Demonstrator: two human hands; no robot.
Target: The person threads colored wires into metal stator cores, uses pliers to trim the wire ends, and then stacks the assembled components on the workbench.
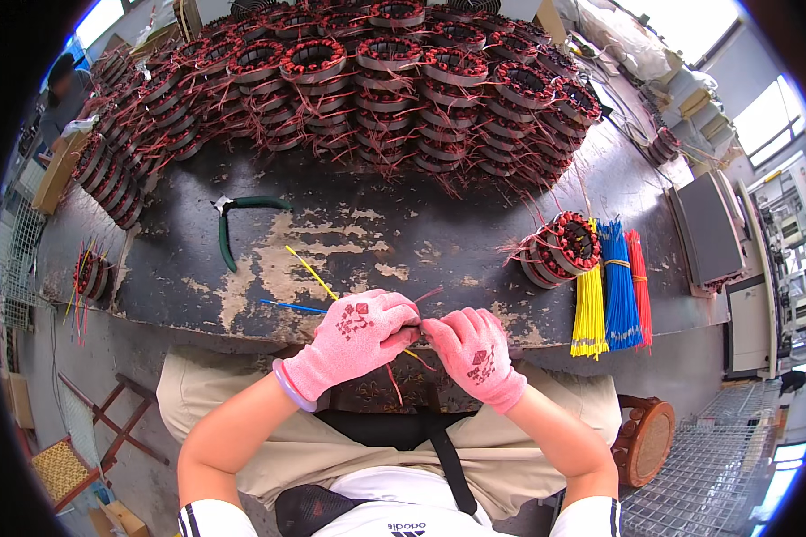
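Wires (311,271) sit gripped in left hand (360,331) mid-frame, right hand (476,351) pinching alongside (which ones, unclear), probably to steady them.

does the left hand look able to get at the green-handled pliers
Likely yes: the green-handled pliers lie uncovered on the table, with only thin wires between them and the left hand, though that hand looks occupied.

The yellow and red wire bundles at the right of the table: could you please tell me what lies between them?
In the head view, the blue wire bundle lies between the yellow wire bundle and the red wire bundle.
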